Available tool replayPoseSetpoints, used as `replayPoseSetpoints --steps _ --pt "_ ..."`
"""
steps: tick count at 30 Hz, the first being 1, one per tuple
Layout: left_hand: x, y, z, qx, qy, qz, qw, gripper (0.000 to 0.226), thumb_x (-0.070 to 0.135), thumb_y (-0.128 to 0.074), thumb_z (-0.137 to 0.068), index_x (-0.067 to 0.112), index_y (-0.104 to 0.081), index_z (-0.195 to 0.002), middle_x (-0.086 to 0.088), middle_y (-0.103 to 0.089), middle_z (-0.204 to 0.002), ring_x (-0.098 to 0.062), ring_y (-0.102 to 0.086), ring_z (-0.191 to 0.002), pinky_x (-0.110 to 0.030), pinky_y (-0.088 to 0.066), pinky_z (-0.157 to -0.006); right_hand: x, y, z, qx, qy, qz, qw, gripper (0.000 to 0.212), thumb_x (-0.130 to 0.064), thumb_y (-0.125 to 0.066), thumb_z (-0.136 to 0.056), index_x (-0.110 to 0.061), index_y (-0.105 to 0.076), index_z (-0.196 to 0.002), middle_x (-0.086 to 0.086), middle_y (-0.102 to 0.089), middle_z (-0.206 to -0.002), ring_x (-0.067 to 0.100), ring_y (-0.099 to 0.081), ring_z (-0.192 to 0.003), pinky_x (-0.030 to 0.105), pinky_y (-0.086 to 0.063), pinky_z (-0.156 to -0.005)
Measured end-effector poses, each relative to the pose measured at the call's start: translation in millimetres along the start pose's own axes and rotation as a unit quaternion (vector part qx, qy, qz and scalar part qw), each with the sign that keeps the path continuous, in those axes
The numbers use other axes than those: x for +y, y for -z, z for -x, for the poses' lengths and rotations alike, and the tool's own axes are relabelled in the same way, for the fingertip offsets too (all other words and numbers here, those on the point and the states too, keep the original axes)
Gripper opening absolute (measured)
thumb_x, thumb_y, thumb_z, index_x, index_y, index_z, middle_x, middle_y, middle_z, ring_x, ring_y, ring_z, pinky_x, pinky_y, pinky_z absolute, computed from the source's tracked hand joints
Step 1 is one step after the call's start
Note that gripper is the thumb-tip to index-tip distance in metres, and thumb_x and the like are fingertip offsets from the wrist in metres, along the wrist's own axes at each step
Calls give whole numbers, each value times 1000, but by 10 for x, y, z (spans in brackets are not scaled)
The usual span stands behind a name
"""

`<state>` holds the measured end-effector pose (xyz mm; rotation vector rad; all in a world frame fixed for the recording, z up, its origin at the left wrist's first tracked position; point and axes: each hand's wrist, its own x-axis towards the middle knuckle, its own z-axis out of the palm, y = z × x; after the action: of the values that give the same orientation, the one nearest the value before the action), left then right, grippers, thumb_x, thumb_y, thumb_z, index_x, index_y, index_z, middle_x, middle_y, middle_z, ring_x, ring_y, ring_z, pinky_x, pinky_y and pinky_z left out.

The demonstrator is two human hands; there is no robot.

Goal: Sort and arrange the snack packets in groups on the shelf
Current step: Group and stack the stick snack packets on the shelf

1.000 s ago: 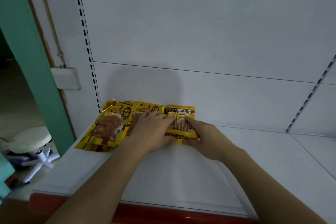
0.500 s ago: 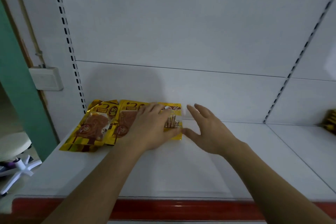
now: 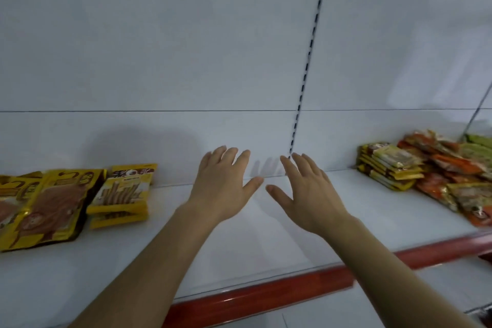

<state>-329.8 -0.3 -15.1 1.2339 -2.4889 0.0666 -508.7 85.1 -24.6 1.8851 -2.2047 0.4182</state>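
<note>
head view: right pile (image 3: 436,176) edge-cropped

White shelf (image 3: 266,234), red front edge (image 3: 266,298); yellow-brown packets (image 3: 50,205) left; yellow stack (image 3: 391,165), orange packets (image 3: 450,165) right.

Shop: white slotted shelf (image 3: 266,234) w/ snack packets (image 3: 426,170).

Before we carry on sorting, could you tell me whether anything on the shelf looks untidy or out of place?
Yes: the heap of orange and yellow packets at the right end lies jumbled, packets overlapping at mixed angles. The yellow packets on the left lie flat side by side.
</note>
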Motion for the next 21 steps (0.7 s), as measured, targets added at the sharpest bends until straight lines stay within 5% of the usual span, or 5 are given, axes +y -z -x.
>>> replayPoseSetpoints --steps 12,18,21 --pt "2202 -633 -1030 -21 -46 76 996 59 53 -36 -106 16 -42 -153 -2 -51 -151 -23 -40 -143 -38 -28 -119 2548 375 -14 12 -101 -8 995 70 -61 -36 -99 -19 -28 -154 6 -31 -159 30 -21 -149 46 -26 -120" --pt "2703 -870 -1480 -87 -28 172 981 52 47 -37 -108 13 -51 -144 -9 -57 -143 -27 -51 -132 -42 -43 -107 3259 391 -363 12 -182 -9 983 47 -36 -33 -106 -11 -41 -145 12 -54 -142 36 -39 -135 46 -38 -108" --pt "2828 -1013 -1706 -96 -36 230 968 46 44 -35 -109 13 -58 -134 -9 -61 -132 -27 -57 -122 -42 -47 -100 3406 355 -533 -4 -213 9 977 49 -45 -37 -102 -12 -48 -138 9 -63 -128 37 -39 -134 48 -44 -101"
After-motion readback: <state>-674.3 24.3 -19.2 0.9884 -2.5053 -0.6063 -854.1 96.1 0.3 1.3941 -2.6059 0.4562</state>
